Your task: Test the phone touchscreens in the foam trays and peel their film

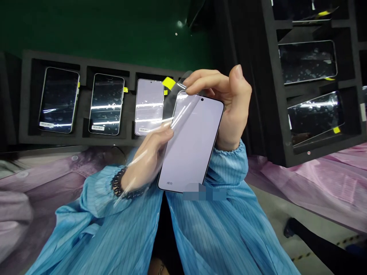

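Note:
A phone (pixel 192 147) with a lit pale lilac screen is held upright in front of me, tilted slightly to the right. My right hand (pixel 226 101) grips its top right corner from behind, fingers closed around the edge. My left hand (pixel 149 158) pinches a clear protective film (pixel 172 110) that is partly lifted off the left side of the screen. A yellow tab (pixel 168 82) marks the film's top end. Both arms wear blue striped sleeves.
A black foam tray (pixel 25 99) behind holds three phones in slots, two dark (pixel 59 100) (pixel 106 104) and one lit (pixel 149 107). Another black foam tray (pixel 272 114) at right holds several dark phones with yellow tabs. Pink sheeting (pixel 315 183) covers the bench.

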Action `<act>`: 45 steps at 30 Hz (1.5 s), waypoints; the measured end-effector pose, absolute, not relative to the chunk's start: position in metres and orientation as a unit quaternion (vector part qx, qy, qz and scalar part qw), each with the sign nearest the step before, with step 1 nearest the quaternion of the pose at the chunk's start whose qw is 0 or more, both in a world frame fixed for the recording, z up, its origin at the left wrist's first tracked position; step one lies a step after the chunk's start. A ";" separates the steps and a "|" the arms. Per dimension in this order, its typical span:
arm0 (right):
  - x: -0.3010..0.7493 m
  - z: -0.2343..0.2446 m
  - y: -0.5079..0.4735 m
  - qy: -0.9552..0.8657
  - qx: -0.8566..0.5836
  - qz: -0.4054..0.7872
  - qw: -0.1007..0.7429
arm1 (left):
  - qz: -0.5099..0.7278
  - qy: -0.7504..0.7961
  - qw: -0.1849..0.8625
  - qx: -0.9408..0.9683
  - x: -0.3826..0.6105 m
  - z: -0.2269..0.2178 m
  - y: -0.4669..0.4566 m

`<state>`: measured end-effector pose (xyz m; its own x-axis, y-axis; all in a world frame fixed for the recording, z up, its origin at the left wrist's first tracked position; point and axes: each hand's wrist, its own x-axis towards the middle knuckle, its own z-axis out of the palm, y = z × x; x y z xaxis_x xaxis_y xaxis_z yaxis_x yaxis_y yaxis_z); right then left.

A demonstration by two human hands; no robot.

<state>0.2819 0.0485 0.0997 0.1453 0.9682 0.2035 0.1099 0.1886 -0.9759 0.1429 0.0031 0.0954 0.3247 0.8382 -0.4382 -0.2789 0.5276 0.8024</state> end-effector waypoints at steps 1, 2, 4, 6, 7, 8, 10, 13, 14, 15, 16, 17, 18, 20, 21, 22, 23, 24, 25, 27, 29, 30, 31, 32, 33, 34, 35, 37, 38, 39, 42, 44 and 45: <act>0.283 0.099 0.049 -0.540 -0.517 0.372 0.550 | 0.372 0.445 0.754 0.308 0.144 0.095 0.003; 0.283 0.098 0.049 -0.544 -0.527 0.362 0.543 | 0.373 0.444 0.755 0.306 0.144 0.095 0.004; 0.282 0.099 0.050 -0.535 -0.547 0.351 0.540 | 0.376 0.441 0.754 0.310 0.144 0.093 0.004; 0.280 0.101 0.050 -0.516 -0.544 0.361 0.554 | 0.375 0.440 0.752 0.317 0.143 0.090 0.005; 0.279 0.102 0.050 -0.508 -0.537 0.369 0.564 | 0.372 0.440 0.753 0.319 0.143 0.089 0.005; 0.278 0.103 0.050 -0.500 -0.527 0.377 0.574 | 0.370 0.440 0.754 0.318 0.142 0.088 0.005; 0.277 0.102 0.050 -0.483 -0.516 0.384 0.593 | 0.367 0.441 0.758 0.310 0.143 0.087 0.006; 0.282 0.097 0.050 -0.492 -0.504 0.383 0.597 | 0.372 0.429 0.769 0.294 0.146 0.090 0.008; 0.285 0.094 0.050 -0.503 -0.489 0.388 0.598 | 0.370 0.422 0.776 0.289 0.147 0.091 0.008; 0.288 0.092 0.050 -0.515 -0.469 0.397 0.598 | 0.365 0.416 0.783 0.284 0.148 0.093 0.009; 0.291 0.089 0.050 -0.526 -0.447 0.410 0.596 | 0.359 0.413 0.788 0.281 0.149 0.094 0.009; 0.294 0.087 0.051 -0.534 -0.434 0.419 0.592 | 0.356 0.412 0.791 0.281 0.149 0.095 0.010; 0.297 0.086 0.051 -0.540 -0.436 0.420 0.585 | 0.355 0.412 0.790 0.283 0.149 0.097 0.010; 0.299 0.083 0.052 -0.550 -0.472 0.409 0.554 | 0.354 0.413 0.786 0.293 0.149 0.099 0.011; 0.300 0.081 0.053 -0.553 -0.494 0.403 0.537 | 0.352 0.414 0.785 0.297 0.149 0.100 0.011; 0.300 0.079 0.054 -0.552 -0.510 0.399 0.525 | 0.348 0.417 0.783 0.301 0.148 0.100 0.011; 0.299 0.077 0.055 -0.549 -0.515 0.402 0.521 | 0.343 0.423 0.782 0.303 0.148 0.100 0.011; 0.299 0.075 0.056 -0.545 -0.511 0.412 0.522 | 0.338 0.429 0.780 0.306 0.148 0.100 0.011; 0.299 0.073 0.057 -0.540 -0.504 0.421 0.527 | 0.336 0.433 0.777 0.310 0.147 0.100 0.010; 0.299 0.069 0.058 -0.531 -0.491 0.436 0.536 | 0.337 0.440 0.769 0.319 0.146 0.099 0.009; 0.299 0.066 0.058 -0.524 -0.487 0.440 0.542 | 0.342 0.445 0.760 0.329 0.146 0.100 0.009; 0.299 0.065 0.058 -0.523 -0.486 0.440 0.544 | 0.343 0.449 0.755 0.332 0.146 0.100 0.009; 0.299 0.065 0.058 -0.523 -0.483 0.442 0.546 | 0.342 0.455 0.751 0.335 0.147 0.101 0.009; 0.299 0.065 0.058 -0.522 -0.475 0.446 0.550 | 0.340 0.461 0.748 0.336 0.147 0.102 0.009; 0.298 0.065 0.058 -0.522 -0.466 0.450 0.555 | 0.337 0.466 0.746 0.335 0.147 0.102 0.009; 0.298 0.064 0.057 -0.521 -0.457 0.454 0.560 | 0.335 0.470 0.745 0.334 0.147 0.102 0.009; 0.297 0.064 0.057 -0.520 -0.447 0.456 0.568 | 0.332 0.472 0.746 0.332 0.148 0.103 0.009; 0.297 0.063 0.057 -0.521 -0.431 0.453 0.581 | 0.330 0.470 0.752 0.323 0.148 0.102 0.009; 0.297 0.063 0.057 -0.526 -0.426 0.451 0.581 | 0.330 0.462 0.760 0.317 0.148 0.101 0.009; 0.298 0.063 0.056 -0.534 -0.427 0.448 0.576 | 0.328 0.449 0.772 0.310 0.147 0.100 0.009; 0.307 0.064 0.052 -0.556 -0.460 0.408 0.560 | 0.324 0.422 0.794 0.295 0.143 0.096 0.013; 0.317 0.065 0.046 -0.550 -0.459 0.372 0.591 | 0.327 0.437 0.784 0.297 0.138 0.092 0.020; 0.322 0.065 0.042 -0.542 -0.451 0.358 0.611 | 0.329 0.450 0.773 0.301 0.136 0.089 0.025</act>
